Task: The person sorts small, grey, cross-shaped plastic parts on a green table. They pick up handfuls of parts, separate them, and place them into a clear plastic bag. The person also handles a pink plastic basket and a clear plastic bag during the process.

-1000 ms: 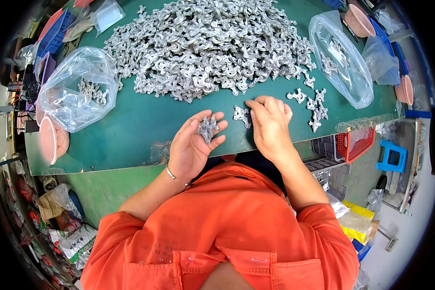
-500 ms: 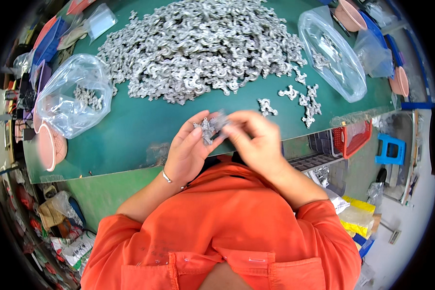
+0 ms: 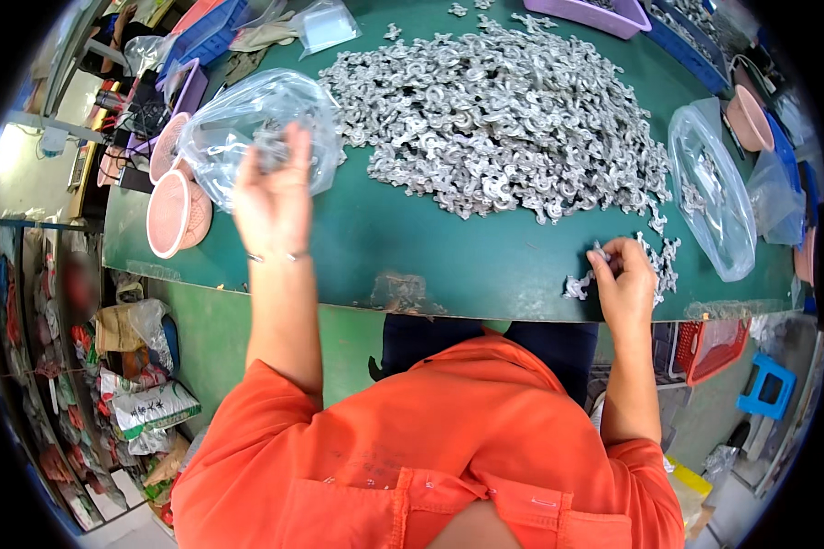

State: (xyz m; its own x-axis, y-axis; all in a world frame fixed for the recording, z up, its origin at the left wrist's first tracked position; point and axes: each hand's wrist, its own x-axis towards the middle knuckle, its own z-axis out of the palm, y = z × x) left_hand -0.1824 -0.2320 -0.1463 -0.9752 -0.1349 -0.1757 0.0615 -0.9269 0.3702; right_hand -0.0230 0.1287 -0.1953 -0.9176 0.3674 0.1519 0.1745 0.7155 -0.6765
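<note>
My left hand (image 3: 273, 206) reaches over the clear plastic bag (image 3: 215, 137) at the left, its thumb and fingers apart. Blurred grey metal parts (image 3: 270, 151) show between its fingertips; whether any lie in the hand or all inside the bag, I cannot tell. At the table's front right, my right hand (image 3: 627, 279) pinches a small three-armed grey metal part (image 3: 600, 251) between thumb and fingers. Beside its thumb a similar loose part (image 3: 576, 286) rests on the table, and several more (image 3: 670, 261) lie just right of the hand. A large pile of these parts (image 3: 504, 119) covers the table's middle.
A second clear bag (image 3: 714, 197) with some parts lies at the right. Pink baskets (image 3: 167, 215) stand at the left edge, another pink basket (image 3: 749, 119) at the far right. A purple tray (image 3: 595, 16) sits behind the pile. Below the green table (image 3: 339, 261) is a red crate (image 3: 712, 352).
My hands were together in front of me, handling metal parts. Now the left has moved out to the left bag and the right to loose parts at the right. The view has shifted left.
</note>
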